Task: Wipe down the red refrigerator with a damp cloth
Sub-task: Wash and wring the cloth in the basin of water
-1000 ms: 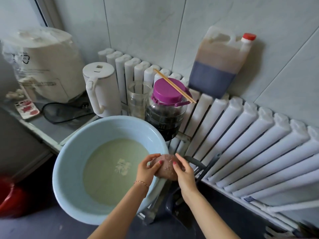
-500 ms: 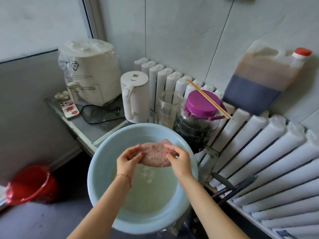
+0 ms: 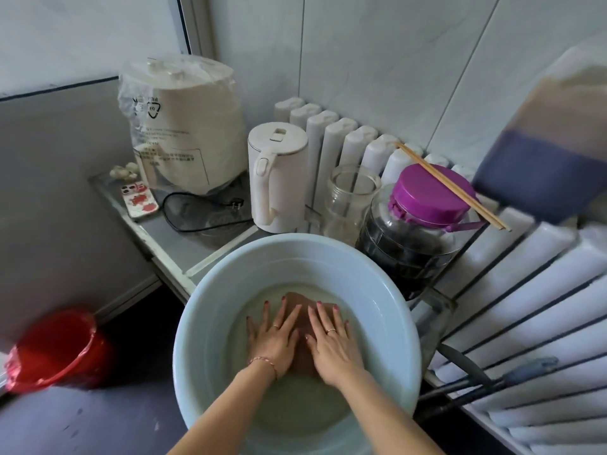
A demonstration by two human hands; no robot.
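A brownish-pink cloth (image 3: 303,307) lies under the water in a pale blue basin (image 3: 210,310). My left hand (image 3: 274,339) and my right hand (image 3: 331,343) lie flat on the cloth side by side, fingers spread, pressing it down in the cloudy water. Most of the cloth is hidden under my hands; only its far edge and a strip between them show. No red refrigerator is in view.
Behind the basin stand a white kettle (image 3: 279,178), an empty glass jar (image 3: 349,198), a dark jar with a purple lid (image 3: 423,195) and chopsticks (image 3: 456,188) across it. A bagged white cooker (image 3: 184,129), a phone (image 3: 139,200), a radiator (image 3: 525,307) and a red bucket (image 3: 52,349) surround it.
My hands carried the cloth from the basin's right rim to above the water, spread it, and now press it flat under the water. The camera has moved closer and leftward.
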